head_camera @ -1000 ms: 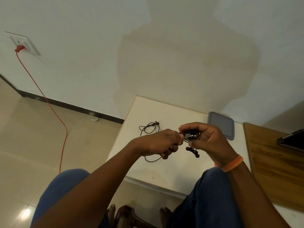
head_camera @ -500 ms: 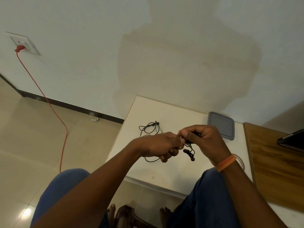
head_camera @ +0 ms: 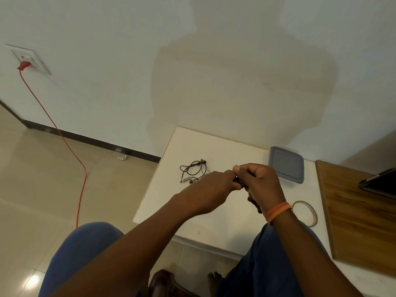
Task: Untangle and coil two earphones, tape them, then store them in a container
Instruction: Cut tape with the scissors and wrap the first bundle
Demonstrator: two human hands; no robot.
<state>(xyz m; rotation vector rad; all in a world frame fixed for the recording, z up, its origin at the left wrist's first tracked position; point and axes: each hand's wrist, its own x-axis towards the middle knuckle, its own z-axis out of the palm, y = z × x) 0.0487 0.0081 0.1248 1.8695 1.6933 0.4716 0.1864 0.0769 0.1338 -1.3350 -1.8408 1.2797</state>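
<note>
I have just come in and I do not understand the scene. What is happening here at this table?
A person sits at a white table and holds a black earphone between the left hand and right hand. A second earphone lies loose and tangled on the table. The tape roll and the grey container, with its lid on, wait nearby.

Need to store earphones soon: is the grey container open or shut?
Shut: the container lies on the table with its grey lid seated flat on top.
</note>
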